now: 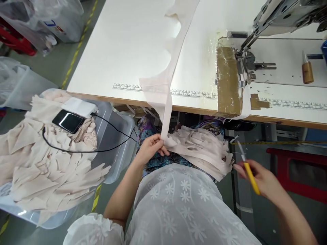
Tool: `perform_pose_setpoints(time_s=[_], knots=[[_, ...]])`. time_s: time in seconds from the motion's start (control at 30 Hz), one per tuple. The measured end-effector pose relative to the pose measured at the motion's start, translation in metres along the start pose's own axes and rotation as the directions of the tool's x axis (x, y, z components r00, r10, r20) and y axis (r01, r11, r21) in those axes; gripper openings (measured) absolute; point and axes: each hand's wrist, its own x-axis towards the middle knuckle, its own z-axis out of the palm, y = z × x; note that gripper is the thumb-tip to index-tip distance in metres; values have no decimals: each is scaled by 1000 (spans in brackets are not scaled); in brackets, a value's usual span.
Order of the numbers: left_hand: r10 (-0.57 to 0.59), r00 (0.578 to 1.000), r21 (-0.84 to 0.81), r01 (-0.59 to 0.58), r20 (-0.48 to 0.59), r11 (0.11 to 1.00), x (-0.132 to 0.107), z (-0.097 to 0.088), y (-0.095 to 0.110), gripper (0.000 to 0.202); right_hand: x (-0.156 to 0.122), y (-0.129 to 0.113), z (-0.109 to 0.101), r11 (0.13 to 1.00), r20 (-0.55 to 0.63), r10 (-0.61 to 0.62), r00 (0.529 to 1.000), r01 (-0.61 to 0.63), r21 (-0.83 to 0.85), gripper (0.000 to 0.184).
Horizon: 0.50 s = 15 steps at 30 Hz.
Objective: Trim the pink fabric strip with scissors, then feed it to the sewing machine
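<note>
Our left hand pinches the pale strip, our right hand grips yellow snips; cut pieces already fill our lap, more strip waits on the table.

Garment workshop: sewing machine, fabric pieces.

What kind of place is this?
Probably a garment factory sewing station: an industrial sewing machine on a ruler-marked table, a bin heaped with cut fabric pieces, the left hand gripping a fabric strip, the right hand holding yellow snips.
</note>
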Motion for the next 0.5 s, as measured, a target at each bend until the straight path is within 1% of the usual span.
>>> perform_pose_setpoints(time_s=[0.03, 0.07, 0.1, 0.13, 0.2, 0.27, 0.3, 0.37, 0.4, 0.43, 0.47, 0.5], knots=[[2, 1000, -40, -2, -6, 999, -2, 6, -1, 47, 10, -18, 12, 996, 132, -31, 991, 20, 87, 51], [3, 1000, -72, -4, -15, 997, -3, 10, -2, 48, 20, -37, 22, 987, 266, -99, 959, 59, 152, 51], [3, 1000, -93, -5, -25, 996, -5, 13, -2, 49, 30, -55, 31, 972, 382, -189, 905, 117, 203, 50], [2, 999, -106, -6, -36, 994, -6, 15, -3, 50, 40, -72, 37, 958, 474, -265, 839, 173, 229, 48], [-13, 999, -117, 8, -44, 993, -9, 16, -4, 51, 60, -100, 46, 938, 602, -348, 719, 270, 219, 47], [-34, 998, -128, 29, -43, 991, -11, 14, -6, 51, 79, -118, 51, 913, 680, -389, 622, 361, 192, 49], [-45, 998, -135, 39, -42, 990, -12, 12, -6, 50, 87, -124, 54, 900, 709, -399, 582, 397, 181, 50], [-62, 997, -151, 55, -47, 987, -12, 10, -7, 50, 99, -132, 57, 881, 750, -402, 526, 446, 160, 52], [-68, 997, -158, 60, -48, 986, -12, 9, -8, 50, 103, -135, 59, 875, 765, -397, 508, 460, 149, 52], [-72, 996, -162, 64, -46, 985, -12, 9, -8, 50, 106, -137, 61, 871, 775, -390, 497, 473, 135, 52], [-76, 996, -163, 68, -43, 984, -12, 8, -7, 51, 107, -139, 62, 865, 777, -386, 498, 489, 116, 51], [-77, 996, -163, 70, -40, 984, -11, 8, -7, 51, 108, -140, 63, 855, 770, -383, 510, 511, 87, 51]])
